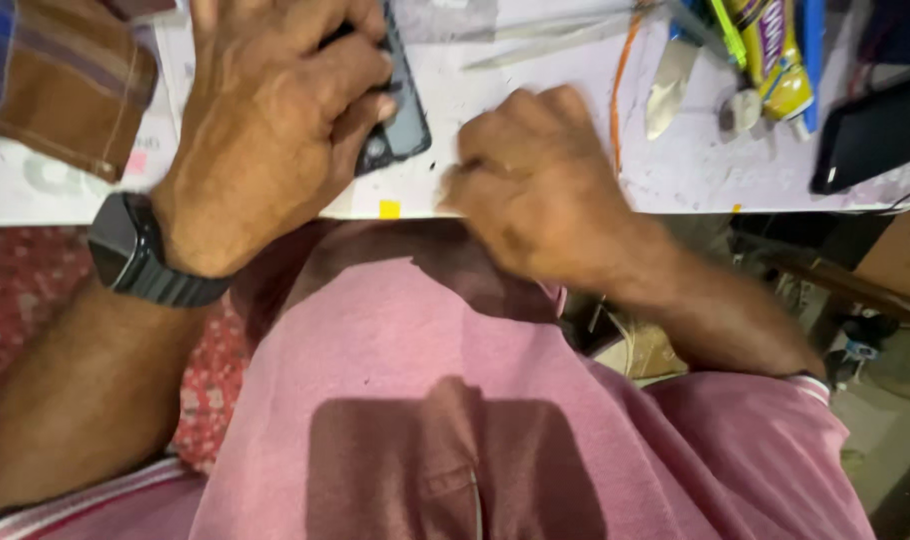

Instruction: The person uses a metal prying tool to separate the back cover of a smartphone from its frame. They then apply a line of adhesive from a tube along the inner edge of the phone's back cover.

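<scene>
My left hand (265, 120) lies over a dark smartphone (400, 120) on the white worktop (535, 70), fingers curled around its edge so that only its lower right part shows. A black watch (125, 250) sits on that wrist. My right hand (535, 180) rests at the worktop's near edge just right of the phone, fingers curled under; it is blurred, and whether it holds anything is hidden.
Metal tweezers (545, 40) lie at the back of the worktop, next to an orange wire (618, 90). A yellow glue tube (780, 60) and a second dark phone (875, 135) sit at the right. A brown plaid cloth (65, 80) lies at the left.
</scene>
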